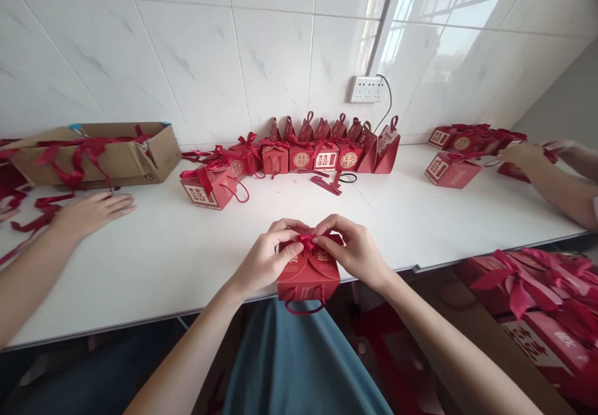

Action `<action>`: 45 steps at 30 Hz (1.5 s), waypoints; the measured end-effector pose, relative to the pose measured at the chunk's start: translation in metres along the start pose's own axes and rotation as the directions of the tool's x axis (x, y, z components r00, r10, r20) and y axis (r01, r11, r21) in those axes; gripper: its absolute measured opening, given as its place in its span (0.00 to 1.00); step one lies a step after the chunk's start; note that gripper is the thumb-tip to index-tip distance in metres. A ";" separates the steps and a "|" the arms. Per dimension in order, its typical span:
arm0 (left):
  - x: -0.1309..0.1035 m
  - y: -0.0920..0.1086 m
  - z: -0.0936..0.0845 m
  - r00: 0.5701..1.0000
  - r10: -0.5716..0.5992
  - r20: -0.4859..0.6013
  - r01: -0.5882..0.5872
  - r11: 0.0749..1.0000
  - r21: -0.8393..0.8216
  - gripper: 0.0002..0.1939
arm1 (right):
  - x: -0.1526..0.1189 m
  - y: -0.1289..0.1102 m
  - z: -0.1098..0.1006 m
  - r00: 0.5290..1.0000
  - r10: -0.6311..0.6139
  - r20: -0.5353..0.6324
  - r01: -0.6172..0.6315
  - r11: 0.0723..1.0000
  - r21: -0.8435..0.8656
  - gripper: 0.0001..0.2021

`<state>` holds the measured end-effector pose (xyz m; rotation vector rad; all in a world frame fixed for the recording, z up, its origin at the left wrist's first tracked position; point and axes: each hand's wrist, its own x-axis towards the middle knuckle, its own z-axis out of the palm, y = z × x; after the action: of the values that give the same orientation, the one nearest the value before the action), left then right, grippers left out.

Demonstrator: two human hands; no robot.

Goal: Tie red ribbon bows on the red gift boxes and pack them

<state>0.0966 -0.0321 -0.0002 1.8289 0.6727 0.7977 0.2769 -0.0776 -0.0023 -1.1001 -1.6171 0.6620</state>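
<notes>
Two bare hands on one little knot: the left hand (268, 254) and right hand (354, 245) are both in a narrow pinch, thumbs and fingertips on a shiny red ribbon (307, 241) atop a red cardboard gift box with pale print (308, 283). That box is right at the near edge of a long white table (205, 265), twisted red rope handle (305, 312) hanging toward the person, probably so both wrists reach in comfortably. Similar red boxes (326, 159) line the back, likely to be out of the way. Tabletop's smooth, and the wall's glossy white tile (187, 47) with a white power strip (365, 90). Other people's hands (96, 212) show at both ends, the left one near a brown cardboard carton (166, 153) trailing ribbon.
</notes>
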 end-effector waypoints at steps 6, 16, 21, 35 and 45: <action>0.003 0.002 0.006 0.994 -0.044 -0.100 0.038 0.997 -0.061 0.17 | 0.001 -0.005 -0.003 0.994 -0.108 -0.004 0.107 0.985 -0.133 0.02; 0.002 0.003 0.007 0.985 -0.069 -0.157 0.050 0.991 -0.122 0.17 | -0.008 -0.017 -0.003 0.925 -0.360 0.121 0.377 0.831 -0.409 0.02; 0.001 0.006 0.000 0.992 -0.015 -0.125 0.011 0.999 -0.031 0.20 | -0.003 -0.020 -0.002 0.885 -0.443 0.145 0.455 0.751 -0.479 0.07; -0.003 0.009 -0.001 0.989 0.041 -0.142 -0.021 0.990 0.139 0.18 | -0.010 -0.019 0.000 0.848 -0.497 0.182 0.505 0.656 -0.561 0.09; -0.008 0.010 -0.003 0.975 0.080 -0.206 -0.028 0.969 0.244 0.22 | -0.010 -0.017 -0.003 0.844 -0.503 0.187 0.510 0.643 -0.571 0.08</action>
<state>0.0902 -0.0405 0.0085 2.0026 0.8930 0.9958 0.2749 -0.0942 0.0088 -0.9836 -2.0993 -0.2655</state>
